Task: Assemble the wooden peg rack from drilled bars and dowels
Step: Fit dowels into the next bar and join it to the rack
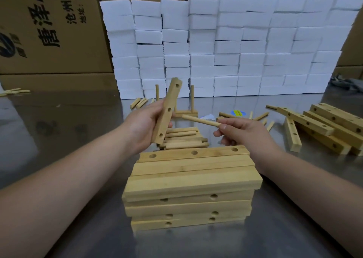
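L hand (146, 123) gripped drilled bar (167, 111) upright; R hand (243, 132) pinched dowel (200, 120), tip just beside, maybe touching, the bar's mid hole.

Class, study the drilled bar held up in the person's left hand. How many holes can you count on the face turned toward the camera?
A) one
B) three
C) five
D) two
B: the drilled bar gripped by the left hand shows three holes, near its top, middle and bottom; the right hand pinches a dowel beside it.

left hand (146, 125) gripping drilled bar (167, 111), right hand (241, 132) — pinching dowel (200, 120)
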{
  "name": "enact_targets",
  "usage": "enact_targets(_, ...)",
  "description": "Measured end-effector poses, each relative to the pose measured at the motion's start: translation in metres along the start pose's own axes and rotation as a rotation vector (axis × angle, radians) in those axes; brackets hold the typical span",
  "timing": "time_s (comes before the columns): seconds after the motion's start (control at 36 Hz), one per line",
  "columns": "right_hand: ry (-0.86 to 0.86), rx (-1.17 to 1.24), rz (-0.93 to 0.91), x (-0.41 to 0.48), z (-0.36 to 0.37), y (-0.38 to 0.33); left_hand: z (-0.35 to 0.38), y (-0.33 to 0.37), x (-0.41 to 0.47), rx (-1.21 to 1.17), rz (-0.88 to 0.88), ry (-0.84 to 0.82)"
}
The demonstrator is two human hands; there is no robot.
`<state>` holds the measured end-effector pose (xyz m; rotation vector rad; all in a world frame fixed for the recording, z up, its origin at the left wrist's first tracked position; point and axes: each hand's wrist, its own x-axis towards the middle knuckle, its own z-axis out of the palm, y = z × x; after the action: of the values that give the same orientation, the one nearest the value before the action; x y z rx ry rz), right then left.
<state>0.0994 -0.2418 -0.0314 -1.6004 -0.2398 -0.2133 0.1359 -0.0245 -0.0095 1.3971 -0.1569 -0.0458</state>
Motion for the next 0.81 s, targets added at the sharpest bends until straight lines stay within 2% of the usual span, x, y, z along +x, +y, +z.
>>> enact_targets(0.08, 0.05, 0.033, -0.026, 0.003, -0.001, -0.001, 0.0, -0.002, -0.002, 0.09, 0.035, 0.015)
enact_targets(0.22, 0.11, 0.078, -0.048, 0.008, -0.002, -0.001, -0.002, 0.001, -0.006, 0.172, 0.053, -0.064)
enact_targets(0.44, 0.117, 0.082, -0.06, 0.007, 0.0, -0.002, 0.002, -0.001, -0.01, 0.392, 0.086, -0.124)
enact_targets(0.81, 0.093, -0.042, -0.118, 0.007, 0.003, -0.01, 0.001, 0.007, -0.015, 0.442, 0.128, -0.1)
